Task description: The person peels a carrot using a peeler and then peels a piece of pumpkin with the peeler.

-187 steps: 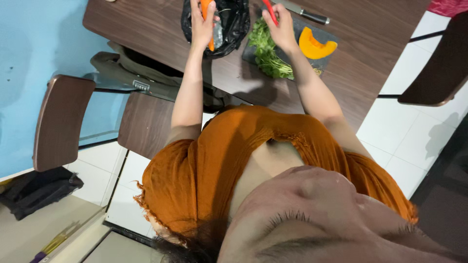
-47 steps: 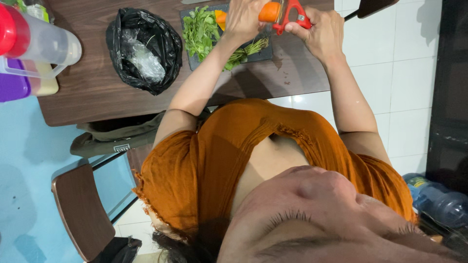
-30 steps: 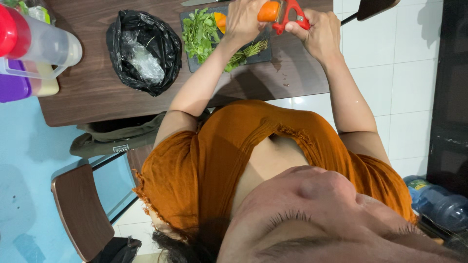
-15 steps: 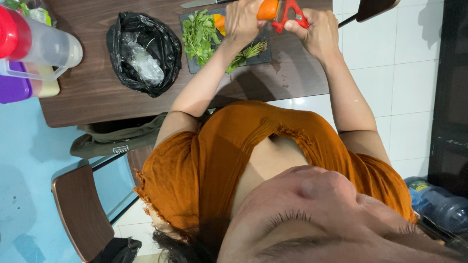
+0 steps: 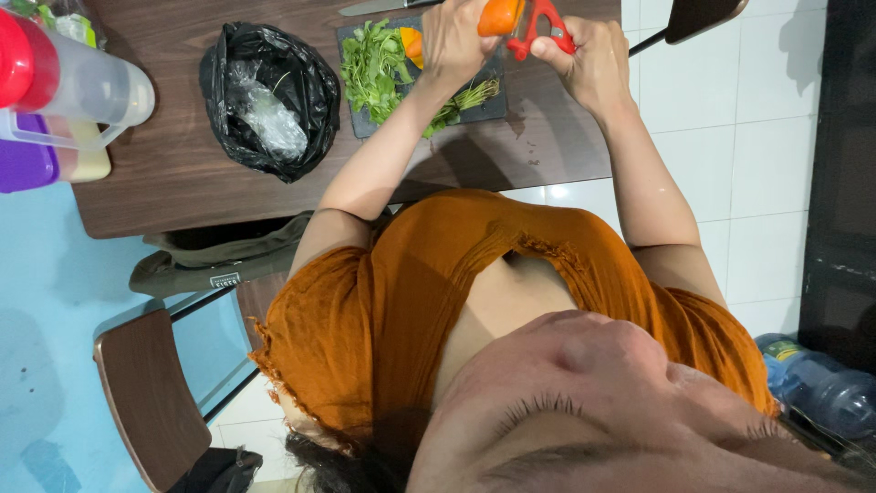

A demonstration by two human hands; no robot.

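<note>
Leftmost, a clear plastic jug (image 5: pixel 87 87) with a red lid stands at the far corner of the dark wooden bench (image 5: pixel 173 183), with a purple container (image 5: pixel 23 164) tucked against it, both well apart from the work. Next along, a black plastic bag (image 5: pixel 265 96) lies open-mouthed on the bench with crumpled clear film inside, set near the cutting board (image 5: pixel 493 105), probably so scraps can go straight in. The dark board carries a bunch of leafy greens (image 5: pixel 374 59) and, partly hidden behind the wrist, an orange wedge of pumpkin (image 5: pixel 412 41); a knife blade (image 5: pixel 370 7) shows just beyond the board's far edge.

Above the board, the left hand (image 5: pixel 456 41) has its grip clamped around the carrot (image 5: pixel 500 15), holding it raised off the bench so its end is free. Touching that end is the red Y-shaped peeler (image 5: pixel 543 23), on whose handle the right hand (image 5: pixel 589 64) has its grip closed, the blade side turned toward the carrot.

Round about, a brown chair (image 5: pixel 146 402) sits at lower left against a pale blue floor area, an olive bag (image 5: pixel 219 260) rests on a seat under the bench's edge, white floor tiles (image 5: pixel 730 137) spread to the right, and a large water bottle (image 5: pixel 821 388) lies at the lower right.
</note>
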